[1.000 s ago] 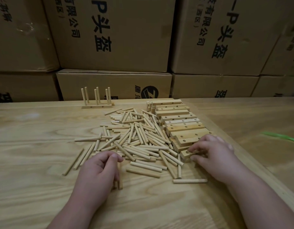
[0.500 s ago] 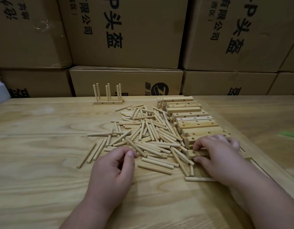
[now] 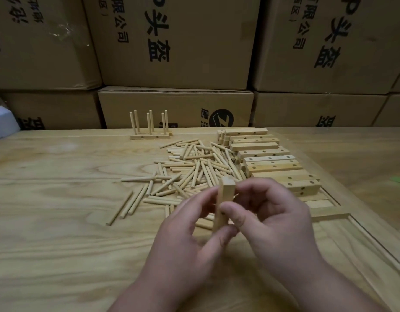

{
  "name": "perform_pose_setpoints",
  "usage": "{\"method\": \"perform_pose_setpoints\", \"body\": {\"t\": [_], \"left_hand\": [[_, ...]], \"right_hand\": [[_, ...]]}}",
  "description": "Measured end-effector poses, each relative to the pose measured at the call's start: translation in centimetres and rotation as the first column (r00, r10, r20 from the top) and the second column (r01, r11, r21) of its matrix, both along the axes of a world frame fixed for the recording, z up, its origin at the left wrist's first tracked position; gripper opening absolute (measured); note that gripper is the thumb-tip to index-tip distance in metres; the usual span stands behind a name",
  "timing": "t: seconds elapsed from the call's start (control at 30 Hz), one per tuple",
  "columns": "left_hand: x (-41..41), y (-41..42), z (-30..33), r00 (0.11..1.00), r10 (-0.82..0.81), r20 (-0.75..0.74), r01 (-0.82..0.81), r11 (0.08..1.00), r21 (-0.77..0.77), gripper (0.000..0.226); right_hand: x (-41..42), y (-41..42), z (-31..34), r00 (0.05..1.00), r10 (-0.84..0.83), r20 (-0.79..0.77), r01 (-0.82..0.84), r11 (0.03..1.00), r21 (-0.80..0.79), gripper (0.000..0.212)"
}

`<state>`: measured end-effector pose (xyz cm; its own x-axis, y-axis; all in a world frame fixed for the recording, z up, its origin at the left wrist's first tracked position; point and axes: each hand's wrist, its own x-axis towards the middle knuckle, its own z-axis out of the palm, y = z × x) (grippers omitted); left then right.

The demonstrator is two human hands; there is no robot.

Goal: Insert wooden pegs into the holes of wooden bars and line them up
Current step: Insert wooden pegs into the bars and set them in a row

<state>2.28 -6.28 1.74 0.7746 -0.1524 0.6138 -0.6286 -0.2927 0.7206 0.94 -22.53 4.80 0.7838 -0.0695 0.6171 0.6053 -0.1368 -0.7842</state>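
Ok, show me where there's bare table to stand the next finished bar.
Bare table lies left of the loose pegs, up to the finished bars at the back. More lies near the front edge, left of the left hand. Crowded: the pegs and stacked bars, centre and right.

Both hands are holding one wooden bar (image 3: 225, 200) upright above the table (image 3: 59, 221): left hand (image 3: 190, 235) is gripping its lower end, right hand (image 3: 271, 219) is pinching its middle (thumb in front). Behind, loose pegs (image 3: 194, 170) are lying heaped beside stacked bars (image 3: 266, 158). Two pegged bars (image 3: 150, 136) are standing before cardboard boxes (image 3: 176, 41).
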Motion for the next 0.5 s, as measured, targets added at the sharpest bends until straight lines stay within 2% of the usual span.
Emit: {"method": "perform_pose_setpoints", "body": {"t": [0.03, 0.1, 0.17, 0.23, 0.3, 0.4, 0.5], "left_hand": [[0.1, 0.0, -0.1, 1.0, 0.007, -0.006, -0.007, 1.0, -0.025, 0.052], [0.3, 0.3, -0.3, 0.998, 0.044, -0.042, -0.048, 0.994, -0.098, 0.042], [0.4, 0.6, -0.4, 0.987, 0.054, -0.149, -0.089, 0.968, -0.235, 0.039], [0.4, 0.9, 0.0, 0.967, 0.007, -0.256, -0.108, 0.918, -0.383, 0.025], [0.3, 1.1, 0.5, 0.937, -0.096, -0.337, -0.108, 0.836, -0.538, 0.014], [0.4, 1.5, 0.7, 0.876, -0.221, -0.428, -0.148, 0.721, -0.677, 0.031], [0.5, 1.6, 0.5, 0.828, -0.313, -0.465, -0.142, 0.685, -0.714, 0.042]], "right_hand": [[0.0, 0.2, -0.2, 0.999, 0.029, -0.028, -0.028, 0.999, 0.041, 0.023], [0.4, 0.0, -0.4, 0.998, 0.013, -0.06, -0.013, 1.0, 0.003, 0.012], [1.3, -0.8, -1.0, 0.992, -0.112, -0.063, 0.097, 0.973, -0.209, 0.004], [2.3, -1.5, -1.8, 0.959, -0.282, -0.023, 0.231, 0.828, -0.511, 0.007], [3.0, -1.9, -2.3, 0.925, -0.376, -0.05, 0.25, 0.704, -0.664, 0.005], [3.6, -2.2, -2.9, 0.882, -0.452, -0.132, 0.189, 0.596, -0.78, 0.007], [3.9, -2.2, -3.2, 0.842, -0.514, -0.161, 0.149, 0.508, -0.848, 0.023]]}}
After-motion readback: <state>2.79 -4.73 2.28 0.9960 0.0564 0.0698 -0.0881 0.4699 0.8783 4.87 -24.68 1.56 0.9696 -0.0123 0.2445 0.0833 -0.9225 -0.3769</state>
